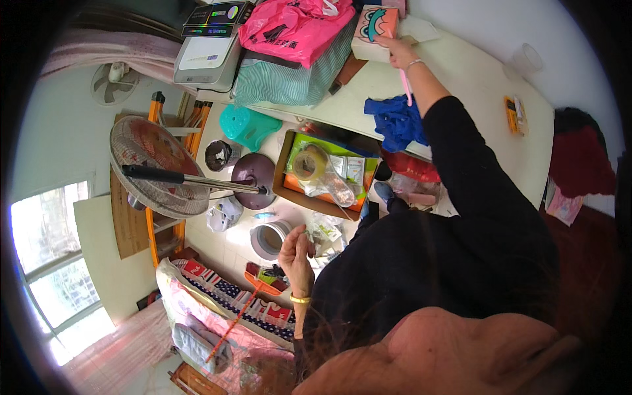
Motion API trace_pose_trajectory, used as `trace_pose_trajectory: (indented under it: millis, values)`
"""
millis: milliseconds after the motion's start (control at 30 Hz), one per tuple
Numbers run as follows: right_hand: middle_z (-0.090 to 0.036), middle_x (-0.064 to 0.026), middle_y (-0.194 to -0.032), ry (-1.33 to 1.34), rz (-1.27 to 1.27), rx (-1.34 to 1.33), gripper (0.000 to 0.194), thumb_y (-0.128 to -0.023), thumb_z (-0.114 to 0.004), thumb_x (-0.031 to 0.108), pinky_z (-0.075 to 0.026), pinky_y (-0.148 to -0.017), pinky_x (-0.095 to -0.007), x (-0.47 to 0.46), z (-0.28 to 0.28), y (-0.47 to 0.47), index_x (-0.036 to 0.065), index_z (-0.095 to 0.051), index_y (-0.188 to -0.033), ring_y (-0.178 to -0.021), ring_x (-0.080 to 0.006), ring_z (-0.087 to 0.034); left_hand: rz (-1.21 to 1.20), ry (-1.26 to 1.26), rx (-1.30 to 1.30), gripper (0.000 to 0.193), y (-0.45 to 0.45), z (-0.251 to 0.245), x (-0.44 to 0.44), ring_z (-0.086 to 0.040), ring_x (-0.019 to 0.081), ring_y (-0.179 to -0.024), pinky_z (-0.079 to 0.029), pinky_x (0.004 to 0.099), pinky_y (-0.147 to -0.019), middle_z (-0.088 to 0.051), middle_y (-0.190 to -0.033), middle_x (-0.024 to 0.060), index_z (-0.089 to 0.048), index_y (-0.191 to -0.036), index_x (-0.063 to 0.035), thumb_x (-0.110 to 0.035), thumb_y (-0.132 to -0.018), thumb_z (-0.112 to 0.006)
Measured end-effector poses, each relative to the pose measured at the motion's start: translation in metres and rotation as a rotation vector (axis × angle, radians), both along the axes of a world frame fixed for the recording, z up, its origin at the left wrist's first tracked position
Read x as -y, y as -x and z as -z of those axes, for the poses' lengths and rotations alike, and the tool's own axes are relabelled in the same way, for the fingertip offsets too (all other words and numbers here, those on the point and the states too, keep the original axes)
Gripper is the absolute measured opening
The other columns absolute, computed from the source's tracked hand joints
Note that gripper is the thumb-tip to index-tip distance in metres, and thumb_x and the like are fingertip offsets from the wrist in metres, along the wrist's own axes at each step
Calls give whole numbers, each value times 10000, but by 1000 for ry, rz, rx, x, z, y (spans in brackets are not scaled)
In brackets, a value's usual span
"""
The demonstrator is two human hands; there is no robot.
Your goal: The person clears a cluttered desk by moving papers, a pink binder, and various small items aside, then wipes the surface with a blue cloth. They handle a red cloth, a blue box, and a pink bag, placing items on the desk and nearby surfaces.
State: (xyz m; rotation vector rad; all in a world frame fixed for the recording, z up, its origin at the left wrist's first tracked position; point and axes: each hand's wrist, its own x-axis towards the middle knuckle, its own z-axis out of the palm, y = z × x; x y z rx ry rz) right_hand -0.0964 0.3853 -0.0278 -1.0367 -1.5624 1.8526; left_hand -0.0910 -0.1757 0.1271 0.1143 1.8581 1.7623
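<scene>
My right hand (401, 53) reaches over the pale tabletop, its fingertips against a tissue box (376, 30) with a cartoon face. A slender pink plastic handle (406, 88) sticks out below that hand and appears held in it. Crumpled blue cloth (396, 122) lies at the table's edge, under my right forearm. My left hand (297, 249), with a gold bracelet at the wrist, hangs lower with fingers curled. Something small and greenish shows by its fingertips; whether it is held is unclear. Beyond it stands an open cardboard box (282, 185) containing a roll of tape (310, 164) and packets.
A pink plastic bag (296, 29) tops a striped bag (291, 81) beside a printer (205, 59). On the floor are a teal stool (247, 123), a standing fan (158, 165), a grey bucket (269, 239) and plastic wrappers (326, 229). An orange dustpan (266, 286) lies near the bed (247, 340).
</scene>
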Motion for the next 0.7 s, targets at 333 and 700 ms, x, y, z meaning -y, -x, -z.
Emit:
trace_pose_trajectory:
  millis: [333,700]
  values:
    - [-345,92,-618,188,2,390,391,-829,-691,507,-131,-402,-233,74,-56,-181,124,-700,-902,-455,-43,-209,380,-114,-4,202,93,35,-30,-418,28,-558,-317,183,-508,-510,-658,-49,-639,-1127,16,-85,-967,-569]
    - [-312,63,-615,308,769,189,324,-824,-718,457,-183,-396,-219,71,-51,-362,170,-645,-957,-452,-59,-243,431,-69,77,186,106,72,-63,-418,38,-537,-313,182,-487,-511,-637,-29,-629,-1113,18,-62,-955,-571]
